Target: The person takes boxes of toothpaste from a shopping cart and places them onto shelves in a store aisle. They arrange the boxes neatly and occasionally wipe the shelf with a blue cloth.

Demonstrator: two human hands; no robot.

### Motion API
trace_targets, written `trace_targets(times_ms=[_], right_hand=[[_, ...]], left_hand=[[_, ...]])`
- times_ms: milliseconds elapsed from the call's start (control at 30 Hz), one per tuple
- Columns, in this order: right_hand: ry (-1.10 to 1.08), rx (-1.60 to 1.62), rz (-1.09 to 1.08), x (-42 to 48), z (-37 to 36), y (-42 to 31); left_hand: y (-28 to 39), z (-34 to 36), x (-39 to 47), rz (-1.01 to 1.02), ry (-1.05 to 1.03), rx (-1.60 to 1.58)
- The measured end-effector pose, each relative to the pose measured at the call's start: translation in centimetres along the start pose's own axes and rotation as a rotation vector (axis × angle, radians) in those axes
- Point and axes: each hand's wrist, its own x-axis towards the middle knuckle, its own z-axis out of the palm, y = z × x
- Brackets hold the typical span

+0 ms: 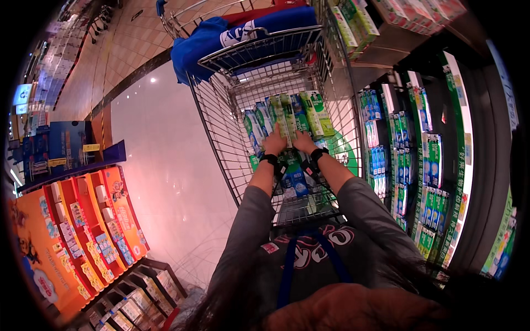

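Note:
Both my hands reach down into a metal shopping cart (pixel 215 153) that holds several rows of green and blue toothpaste boxes (pixel 316 113). My left hand (pixel 275 140) rests at the near end of the middle rows, its fingers pointing away from me over a pale green box. Just to its right, my right hand (pixel 304 141) touches a green toothpaste box (pixel 301 123) with its fingertips. Whether either hand grips a box cannot be told. More boxes lie under my wrists, among them a blue and green one (pixel 294 182). Black bands circle both wrists.
Blue and red cloths (pixel 198 45) hang over the cart's far end. Shelves of toothpaste packs (pixel 434 157) run along the right, with stacked boxes (pixel 356 25) at the upper right. An orange display stand (pixel 134 219) and a blue display (pixel 68 142) stand at the left, across a glossy floor.

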Motion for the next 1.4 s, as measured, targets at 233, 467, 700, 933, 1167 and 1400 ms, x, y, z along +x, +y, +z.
trace_targets(times_ms=[233, 467, 700, 933, 1167, 1400], right_hand=[[0.058, -0.099, -0.264, -5.8, -3.5, 2.0], [0.186, -0.307, -0.336, -15.4, -4.5, 5.5], [0.353, -0.383, -0.273, -26.7, -2.4, 8.3], [0.351, -0.458, -0.357, -29.1, -1.5, 8.8], [0.413, -0.483, -0.332, -32.5, 1.6, 11.1], [0.509, -0.440, -0.338, -38.3, 6.9, 13.8]], left_hand=[[2.7, -2.4, -3.1, 0.247, -0.082, -0.090], [4.9, -1.1, -14.5, 0.218, -0.018, -0.004], [6.4, 5.0, -26.3, -0.038, 0.389, -0.095], [5.8, 6.2, -28.5, 0.011, 0.298, 0.063], [5.8, 8.8, -32.4, 0.033, 0.259, 0.081], [4.3, 12.1, -39.4, 0.072, 0.253, 0.073]])
